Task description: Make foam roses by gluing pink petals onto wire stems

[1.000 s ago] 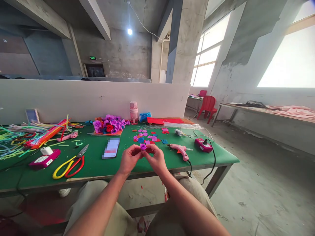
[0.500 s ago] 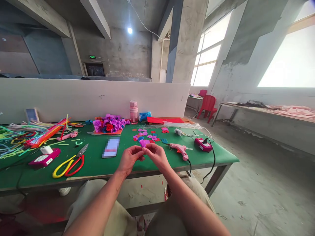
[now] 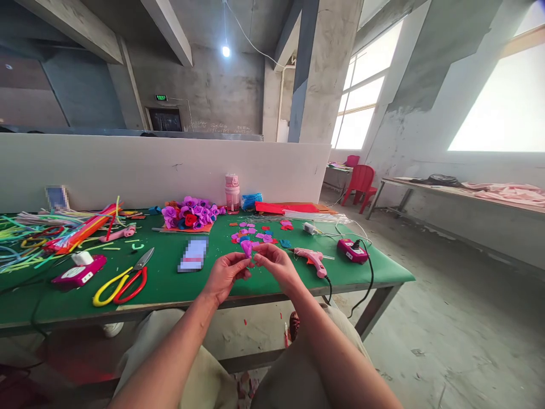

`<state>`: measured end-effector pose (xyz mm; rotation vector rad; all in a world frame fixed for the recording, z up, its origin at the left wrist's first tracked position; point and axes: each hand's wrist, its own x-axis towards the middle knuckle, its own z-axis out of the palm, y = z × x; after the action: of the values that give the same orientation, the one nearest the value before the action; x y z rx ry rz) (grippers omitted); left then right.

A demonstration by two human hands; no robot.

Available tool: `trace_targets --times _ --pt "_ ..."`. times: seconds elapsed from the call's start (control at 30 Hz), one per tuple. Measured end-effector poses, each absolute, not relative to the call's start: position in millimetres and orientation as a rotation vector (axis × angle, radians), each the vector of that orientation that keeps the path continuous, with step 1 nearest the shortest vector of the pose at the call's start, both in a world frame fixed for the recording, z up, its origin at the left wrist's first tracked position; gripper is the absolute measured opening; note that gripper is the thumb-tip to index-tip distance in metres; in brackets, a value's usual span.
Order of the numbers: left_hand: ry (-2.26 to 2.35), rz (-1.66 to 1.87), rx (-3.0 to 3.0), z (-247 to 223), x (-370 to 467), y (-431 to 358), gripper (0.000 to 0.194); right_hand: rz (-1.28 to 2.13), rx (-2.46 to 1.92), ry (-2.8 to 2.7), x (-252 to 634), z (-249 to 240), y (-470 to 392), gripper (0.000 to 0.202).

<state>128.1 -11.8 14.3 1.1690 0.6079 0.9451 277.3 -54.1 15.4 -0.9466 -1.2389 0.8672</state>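
A small purple flower (image 3: 246, 247), rolled into a bud shape, stands upright above the green table's front part. My left hand (image 3: 225, 276) pinches its base between thumb and fingertips. From the other side, my right hand (image 3: 275, 266) has its thumb and index finger on the flower's right edge, with the other fingers curled. Loose purple, red and blue petal pieces (image 3: 251, 231) lie on the table just beyond the hands. A pink glue gun (image 3: 313, 260) lies to the right of my right hand.
Scissors (image 3: 123, 284), a phone (image 3: 193, 254) and a pink power strip (image 3: 80, 274) lie to the left. Behind are a bunch of finished flowers (image 3: 191, 215), a pink bottle (image 3: 232, 194) and red sheets (image 3: 285, 208). Another power strip (image 3: 352, 251) with a cable sits at right.
My right hand's fingers have shifted up and right along the flower, and its bud shape now shows more fully. My left hand keeps its pinch at the base.
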Motion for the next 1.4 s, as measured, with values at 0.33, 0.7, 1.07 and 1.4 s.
trace_targets --times 0.33,0.7,1.07,1.4 --pt "0.592 0.907 1.169 12 128 -11 0.028 0.812 -0.948 -1.215 270 12 -51 0.02" --pt "0.7 1.129 1.218 14 121 2 0.024 0.588 -1.052 -0.974 303 21 -54 0.026" --pt "0.773 1.349 1.087 28 101 28 0.027 0.243 -1.235 -0.86 376 31 -90 0.029" --pt "0.773 1.162 1.275 25 109 19 0.032 0.118 -2.023 -1.352 435 31 -73 0.011"
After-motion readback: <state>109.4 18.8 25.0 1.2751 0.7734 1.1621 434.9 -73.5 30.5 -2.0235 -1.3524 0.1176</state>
